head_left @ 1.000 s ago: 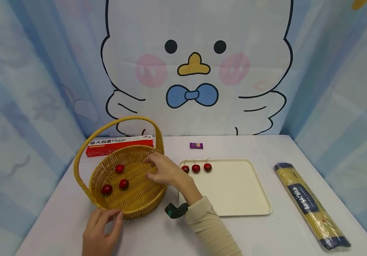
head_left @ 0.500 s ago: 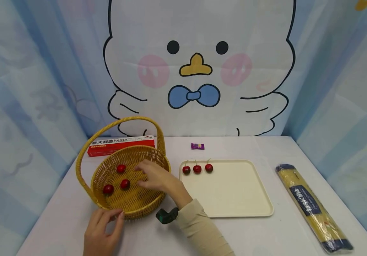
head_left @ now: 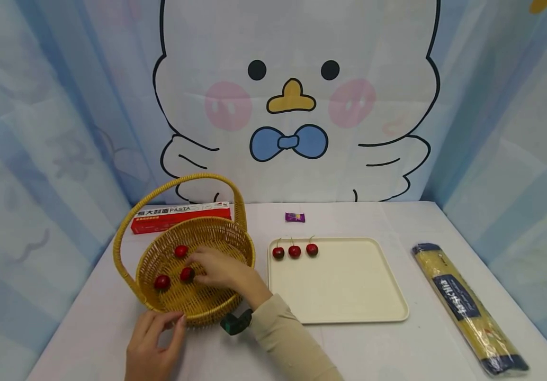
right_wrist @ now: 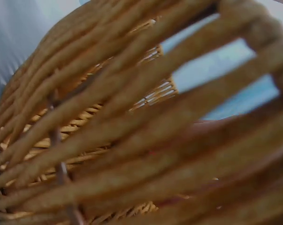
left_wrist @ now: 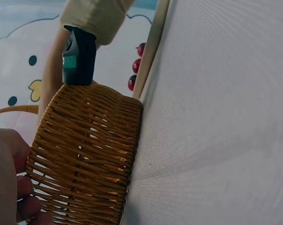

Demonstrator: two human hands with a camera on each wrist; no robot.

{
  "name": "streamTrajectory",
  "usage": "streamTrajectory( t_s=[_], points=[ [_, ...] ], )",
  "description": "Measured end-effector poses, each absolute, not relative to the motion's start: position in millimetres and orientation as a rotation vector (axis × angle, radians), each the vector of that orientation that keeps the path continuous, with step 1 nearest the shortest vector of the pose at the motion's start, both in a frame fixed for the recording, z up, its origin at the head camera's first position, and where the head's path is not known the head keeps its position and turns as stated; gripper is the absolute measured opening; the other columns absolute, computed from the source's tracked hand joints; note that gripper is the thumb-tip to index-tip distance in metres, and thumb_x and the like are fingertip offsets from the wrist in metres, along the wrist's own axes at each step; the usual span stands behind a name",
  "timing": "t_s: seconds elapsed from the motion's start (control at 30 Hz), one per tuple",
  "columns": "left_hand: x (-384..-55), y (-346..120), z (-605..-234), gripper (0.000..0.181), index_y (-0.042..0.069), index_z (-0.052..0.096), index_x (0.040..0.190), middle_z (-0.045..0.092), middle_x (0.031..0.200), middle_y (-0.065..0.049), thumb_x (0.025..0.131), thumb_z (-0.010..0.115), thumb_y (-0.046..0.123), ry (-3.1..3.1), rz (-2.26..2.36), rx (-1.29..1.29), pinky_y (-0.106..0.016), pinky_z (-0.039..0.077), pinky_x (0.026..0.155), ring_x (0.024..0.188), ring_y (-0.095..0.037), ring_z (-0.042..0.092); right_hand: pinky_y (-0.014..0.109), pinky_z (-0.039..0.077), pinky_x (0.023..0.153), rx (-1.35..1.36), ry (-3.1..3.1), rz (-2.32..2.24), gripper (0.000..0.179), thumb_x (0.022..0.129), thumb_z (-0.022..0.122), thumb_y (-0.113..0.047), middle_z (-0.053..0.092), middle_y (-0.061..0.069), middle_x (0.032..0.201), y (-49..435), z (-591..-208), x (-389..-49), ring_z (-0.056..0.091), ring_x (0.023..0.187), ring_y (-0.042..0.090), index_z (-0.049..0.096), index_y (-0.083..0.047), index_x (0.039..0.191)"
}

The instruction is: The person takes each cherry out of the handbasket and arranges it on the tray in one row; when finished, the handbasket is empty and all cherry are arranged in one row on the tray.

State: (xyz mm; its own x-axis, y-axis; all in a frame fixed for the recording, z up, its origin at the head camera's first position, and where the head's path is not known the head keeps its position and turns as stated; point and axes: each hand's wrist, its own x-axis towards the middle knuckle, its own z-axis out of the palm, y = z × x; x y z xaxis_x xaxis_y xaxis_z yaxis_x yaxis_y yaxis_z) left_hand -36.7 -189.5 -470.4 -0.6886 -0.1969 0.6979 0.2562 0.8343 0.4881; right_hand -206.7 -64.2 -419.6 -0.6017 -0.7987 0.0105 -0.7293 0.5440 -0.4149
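Dark-red round cherry: inside yellow-brown woven wicker basket, approx. mid-floor. R hand: fingers straddle cherry; firm grip vs. light contact, cannot tell. L hand: pinches basket's near rim. Rec. procedure: use L hand to steady basket; bring R fingertips onto opp. sides w/ min. pressure (skin likely bruises easily); lift straight up, clear of rim. Adj., R of basket: cream rectangular shallow tray w/ three stemmed red cherries.

Left wrist view: I see the left hand touching the woven basket at its rim. Beyond, a beige sleeve and dark wrist device; three red cherries along the tray edge; white tabletop at right.
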Motion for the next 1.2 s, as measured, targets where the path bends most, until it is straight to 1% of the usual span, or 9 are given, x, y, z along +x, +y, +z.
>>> streamTrajectory(
  t_s=[0.07,0.17,0.33,0.43,0.6,0.83,0.97,1.1,1.2],
  points=[
    [-36.7,-189.2,-470.8,0.019,0.007,0.072,0.086,0.056,0.08,0.002,0.073,0.082,-0.002,-2.208,-0.73,-0.047,-0.006,0.043,0.071,0.081,-0.003,0.048,0.022,0.043,0.111,-1.328,2.587,-0.543,0.038,0.098,0.065,-0.02,0.054,-0.001,0.143,-66.6,-420.1,-207.1,0.053,0.131,0.01,0.06,-0.02,0.136],
    [-36.7,-189.4,-470.9,0.018,0.008,0.072,0.087,0.056,0.081,0.002,0.074,0.082,0.0,-2.214,-0.736,-0.045,-0.005,0.043,0.071,0.081,-0.002,0.048,0.021,0.041,0.113,-1.368,2.567,-0.486,0.04,0.099,0.064,-0.019,0.051,-0.001,0.146,-70.5,-422.8,-208.4,0.05,0.135,0.01,0.059,-0.019,0.138],
    [-38.0,-190.7,-472.1,0.018,0.007,0.072,0.087,0.056,0.08,0.0,0.073,0.082,0.0,-2.199,-0.736,-0.069,-0.004,0.043,0.071,0.081,-0.003,0.049,0.026,0.034,0.119,-1.4,2.537,-0.359,0.044,0.101,0.059,-0.02,0.043,-0.005,0.156,-72.4,-425.0,-207.6,0.04,0.145,0.012,0.053,-0.026,0.145],
    [-38.1,-190.8,-472.0,0.019,0.007,0.072,0.086,0.057,0.079,0.0,0.072,0.082,-0.001,-2.196,-0.736,-0.075,-0.004,0.043,0.071,0.08,-0.003,0.049,0.027,0.033,0.12,-1.4,2.517,-0.323,0.042,0.102,0.058,-0.019,0.044,-0.007,0.155,-71.5,-424.6,-206.0,0.04,0.145,0.011,0.054,-0.028,0.144],
    [-38.2,-190.4,-471.7,0.018,0.007,0.072,0.086,0.057,0.079,0.0,0.073,0.082,0.0,-2.197,-0.735,-0.071,-0.005,0.043,0.071,0.08,-0.003,0.049,0.021,0.037,0.116,-1.386,2.501,-0.334,0.038,0.1,0.061,-0.018,0.055,-0.01,0.142,-71.4,-424.5,-205.6,0.049,0.136,0.006,0.061,-0.027,0.137],
    [-37.2,-189.9,-471.0,0.017,0.008,0.072,0.087,0.057,0.08,0.0,0.074,0.082,0.002,-2.223,-0.728,-0.049,-0.004,0.042,0.071,0.081,-0.002,0.048,0.015,0.047,0.098,-1.398,2.48,-0.414,0.027,0.096,0.068,-0.016,0.063,-0.008,0.121,-71.2,-425.7,-208.2,0.059,0.111,0.003,0.068,-0.022,0.122],
    [-37.9,-191.1,-472.8,0.017,0.007,0.072,0.086,0.057,0.08,0.0,0.073,0.082,0.001,-2.207,-0.734,-0.073,-0.004,0.043,0.071,0.08,-0.004,0.049,0.014,0.048,0.095,-1.41,2.483,-0.431,0.024,0.096,0.068,-0.018,0.064,-0.009,0.118,-69.7,-424.7,-207.8,0.058,0.107,0.001,0.067,-0.022,0.119],
    [-39.1,-192.6,-474.0,0.016,0.006,0.072,0.086,0.057,0.08,0.0,0.073,0.081,0.001,-2.183,-0.737,-0.099,-0.005,0.043,0.071,0.08,-0.004,0.049,0.015,0.048,0.097,-1.424,2.486,-0.462,0.026,0.097,0.067,-0.019,0.062,-0.007,0.122,-66.3,-420.3,-206.7,0.057,0.11,0.003,0.066,-0.022,0.123],
    [-39.7,-193.1,-473.3,0.016,0.006,0.072,0.085,0.058,0.08,0.0,0.073,0.081,0.0,-2.181,-0.732,-0.103,-0.004,0.043,0.071,0.079,-0.004,0.049,0.015,0.048,0.096,-1.42,2.488,-0.49,0.029,0.097,0.067,-0.02,0.059,-0.007,0.121,-61.8,-415.0,-206.3,0.056,0.108,0.003,0.066,-0.024,0.126]
  ],
)
